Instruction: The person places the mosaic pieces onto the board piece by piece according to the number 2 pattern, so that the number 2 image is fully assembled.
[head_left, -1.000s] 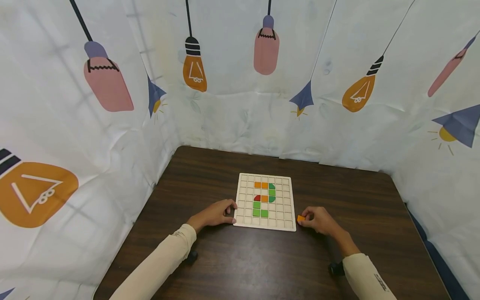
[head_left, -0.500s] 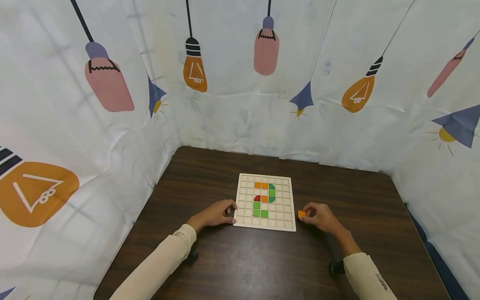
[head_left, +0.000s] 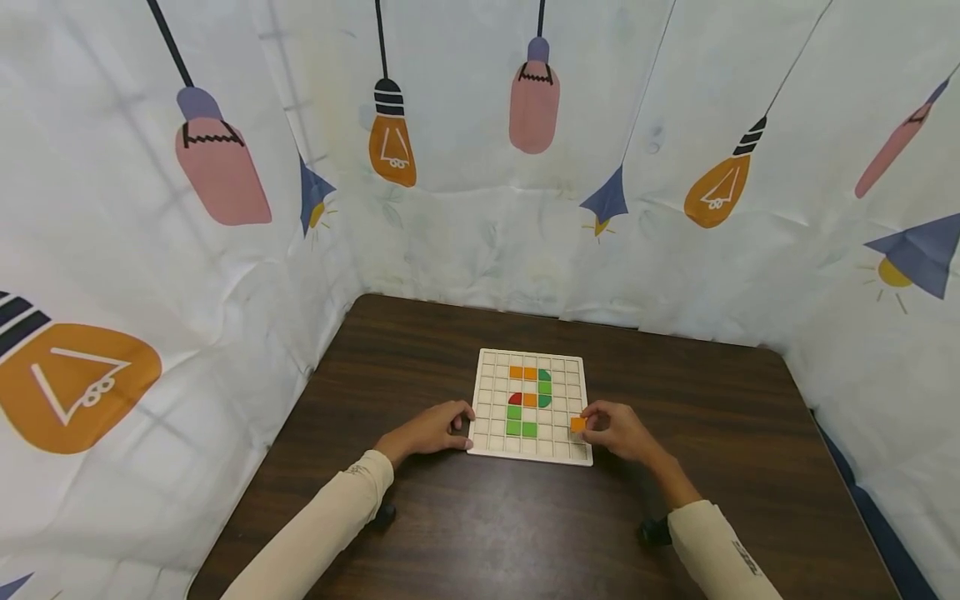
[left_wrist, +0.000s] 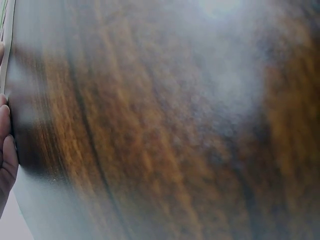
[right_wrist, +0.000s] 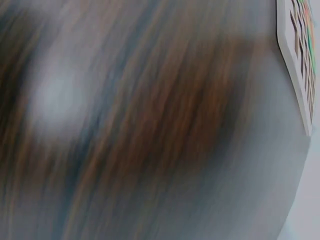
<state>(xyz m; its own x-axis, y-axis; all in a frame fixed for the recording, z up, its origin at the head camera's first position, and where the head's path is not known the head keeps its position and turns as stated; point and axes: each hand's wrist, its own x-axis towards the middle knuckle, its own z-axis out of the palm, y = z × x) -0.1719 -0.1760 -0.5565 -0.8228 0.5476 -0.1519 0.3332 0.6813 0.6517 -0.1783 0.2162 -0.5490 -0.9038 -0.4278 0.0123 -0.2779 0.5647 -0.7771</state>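
Note:
A pale square grid board (head_left: 491, 383) lies on the table, its cells bordered by thin raised lines. At its left edge my left hand (head_left: 429, 427) holds it, thumb by the near corner and fingers curled against the side. The left wrist view catches only those fingers (left_wrist: 6, 167) beside the board's rim (left_wrist: 7, 55). My right hand (head_left: 622, 432) pinches an orange square tile (head_left: 577, 424) between thumb and fingertips, over the board's right columns. Set in the grid are green tiles (head_left: 513, 427), orange tiles (head_left: 524, 372), a red quarter-round (head_left: 515, 399) and dark green quarter-rounds (head_left: 544, 402).
The dark wood-grain table (head_left: 510, 525) reaches back to a white curtain (head_left: 465, 233) printed with lamps, which also hangs on both sides. In the right wrist view the board's side (right_wrist: 295, 65) shows at the upper right, with blurred tabletop around it.
My right hand has lifted the orange tile from beside the board and carried it left, over the board's right columns. My left hand stays at the board's edge.

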